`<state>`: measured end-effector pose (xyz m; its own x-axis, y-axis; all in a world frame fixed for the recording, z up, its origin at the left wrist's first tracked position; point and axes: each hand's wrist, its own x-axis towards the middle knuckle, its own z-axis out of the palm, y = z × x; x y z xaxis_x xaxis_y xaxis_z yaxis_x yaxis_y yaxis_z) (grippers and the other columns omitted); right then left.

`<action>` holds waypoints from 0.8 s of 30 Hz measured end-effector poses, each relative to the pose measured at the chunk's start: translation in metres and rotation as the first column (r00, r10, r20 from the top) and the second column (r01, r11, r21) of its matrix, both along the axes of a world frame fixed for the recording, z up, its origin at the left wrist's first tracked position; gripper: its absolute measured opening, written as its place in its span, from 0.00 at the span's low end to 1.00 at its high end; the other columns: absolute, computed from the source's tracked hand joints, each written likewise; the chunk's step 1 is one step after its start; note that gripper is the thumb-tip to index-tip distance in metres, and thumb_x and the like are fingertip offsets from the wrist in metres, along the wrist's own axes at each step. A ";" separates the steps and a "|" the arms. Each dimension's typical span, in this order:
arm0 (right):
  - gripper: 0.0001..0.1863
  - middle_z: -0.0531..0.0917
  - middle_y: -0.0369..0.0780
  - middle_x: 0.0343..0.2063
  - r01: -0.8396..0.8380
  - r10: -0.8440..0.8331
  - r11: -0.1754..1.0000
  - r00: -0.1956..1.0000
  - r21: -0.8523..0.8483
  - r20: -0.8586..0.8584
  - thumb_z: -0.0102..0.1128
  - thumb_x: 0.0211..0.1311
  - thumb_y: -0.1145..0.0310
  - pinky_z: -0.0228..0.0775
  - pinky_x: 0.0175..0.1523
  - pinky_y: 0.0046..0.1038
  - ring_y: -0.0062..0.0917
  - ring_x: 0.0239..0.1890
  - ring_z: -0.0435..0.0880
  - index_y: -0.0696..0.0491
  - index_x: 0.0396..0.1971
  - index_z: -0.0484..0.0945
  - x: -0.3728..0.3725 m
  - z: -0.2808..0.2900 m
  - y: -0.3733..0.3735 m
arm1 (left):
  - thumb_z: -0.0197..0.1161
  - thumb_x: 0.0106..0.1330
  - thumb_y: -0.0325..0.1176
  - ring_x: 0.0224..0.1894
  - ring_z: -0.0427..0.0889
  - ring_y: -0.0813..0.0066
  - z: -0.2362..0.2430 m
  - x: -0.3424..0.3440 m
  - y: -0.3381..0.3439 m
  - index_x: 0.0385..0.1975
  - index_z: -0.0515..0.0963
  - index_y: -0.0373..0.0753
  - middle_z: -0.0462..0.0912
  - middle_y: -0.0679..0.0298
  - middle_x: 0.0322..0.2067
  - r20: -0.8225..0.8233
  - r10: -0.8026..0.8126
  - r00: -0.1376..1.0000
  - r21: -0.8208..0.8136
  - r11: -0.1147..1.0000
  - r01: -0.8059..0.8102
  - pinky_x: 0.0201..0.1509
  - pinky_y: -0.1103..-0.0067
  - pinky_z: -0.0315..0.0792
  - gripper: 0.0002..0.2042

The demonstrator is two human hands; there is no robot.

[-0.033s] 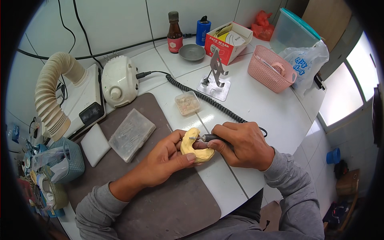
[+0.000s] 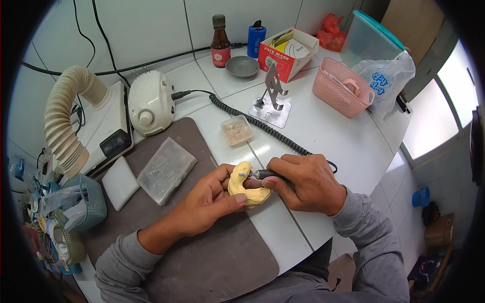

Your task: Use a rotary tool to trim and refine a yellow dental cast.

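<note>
My left hand point(image 2: 208, 200) is closed round the outer side of a pale yellow, horseshoe-shaped dental cast point(image 2: 235, 188), thumb on its near edge. In my right hand point(image 2: 311, 185) is a dark rotary handpiece point(image 2: 264, 174), gripped like a pen. Its thin metal bur reaches over the cast's far left arm, at or very near the surface; I cannot tell if it touches. My right thumb and fingers lie close to the cast's right end. A black coiled cord point(image 2: 262, 125) runs from behind my right hand to a white control box point(image 2: 150, 103).
A brown mat point(image 2: 212, 267) carries a clear case of burs point(image 2: 166, 170) and a white block point(image 2: 120, 183). Beyond my hands are a small tub of pinkish pieces point(image 2: 236, 131) and a metal stand point(image 2: 274, 98). A pink basket point(image 2: 339, 96) stands far right; a ribbed hose point(image 2: 63, 121) arches at left.
</note>
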<state>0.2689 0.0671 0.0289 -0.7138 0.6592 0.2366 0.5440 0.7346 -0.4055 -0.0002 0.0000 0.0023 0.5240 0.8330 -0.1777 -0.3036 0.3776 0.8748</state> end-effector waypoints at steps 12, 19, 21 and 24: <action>0.18 0.79 0.39 0.22 -0.019 0.020 0.998 1.000 0.059 -0.014 0.67 0.78 0.51 0.66 0.24 0.41 0.39 0.19 0.80 0.51 0.36 0.81 -0.001 -0.003 0.001 | 0.65 0.82 0.31 0.70 0.81 0.67 0.000 0.000 0.000 0.77 0.61 0.31 0.78 0.54 0.70 -0.021 0.000 1.000 -0.017 1.000 0.000 0.75 0.71 0.76 0.29; 0.18 0.79 0.39 0.22 -0.020 0.020 0.998 1.000 0.055 -0.007 0.67 0.78 0.51 0.66 0.24 0.41 0.39 0.19 0.80 0.51 0.35 0.81 0.000 -0.003 0.001 | 0.65 0.82 0.31 0.70 0.81 0.68 0.000 0.000 0.001 0.77 0.61 0.32 0.77 0.55 0.70 -0.034 -0.006 0.999 -0.017 1.000 0.005 0.75 0.71 0.77 0.29; 0.18 0.78 0.39 0.22 -0.013 0.014 0.998 1.000 0.054 -0.011 0.67 0.78 0.51 0.66 0.24 0.41 0.39 0.19 0.80 0.51 0.35 0.81 -0.001 -0.003 0.000 | 0.64 0.82 0.30 0.71 0.81 0.68 0.000 0.000 0.001 0.77 0.61 0.32 0.77 0.55 0.70 -0.030 -0.006 1.000 -0.009 1.000 0.006 0.75 0.70 0.77 0.29; 0.18 0.78 0.39 0.21 -0.009 0.010 0.998 1.000 0.056 -0.022 0.67 0.78 0.51 0.66 0.24 0.41 0.39 0.19 0.80 0.51 0.36 0.81 0.000 -0.004 0.001 | 0.64 0.82 0.30 0.71 0.80 0.67 0.000 0.000 0.001 0.77 0.61 0.32 0.77 0.55 0.70 -0.024 -0.003 1.000 -0.010 1.000 0.003 0.76 0.70 0.76 0.29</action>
